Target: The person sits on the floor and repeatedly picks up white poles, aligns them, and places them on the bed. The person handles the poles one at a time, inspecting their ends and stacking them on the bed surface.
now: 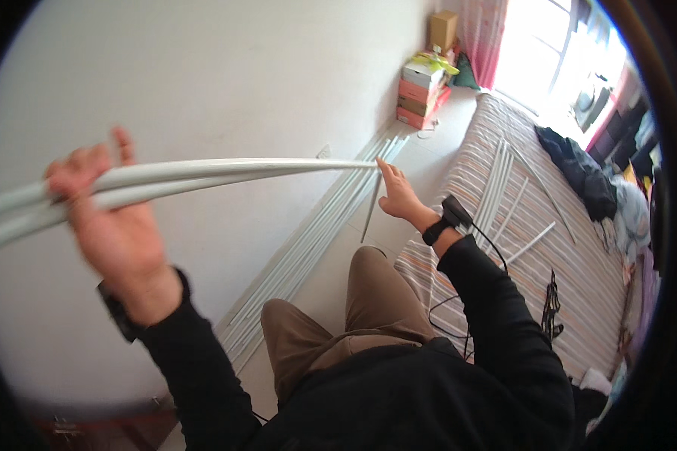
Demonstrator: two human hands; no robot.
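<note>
Two long white tubes (226, 171) cross in front of me at chest height, running from the left edge of the view toward the middle. My left hand (116, 218) is closed around them, palm up, with one finger sticking up beside them. At their far end is my right hand (401, 194), fingers stretched out and fingertips against the tube ends, the thumb apart below. A thin dark-looking rod (371, 207) slants down from near the right fingertips; whether it touches the hand I cannot tell. Black bands sit on both wrists.
Many more white tubes (301, 248) lie along the wall on the floor. A striped bed (534, 293) at right carries several tubes (495, 184), dark clothes (583, 173) and a black strap-like object (551, 304). Stacked boxes (417, 101) stand in the far corner. A black cable (490, 239) hangs from my right wrist.
</note>
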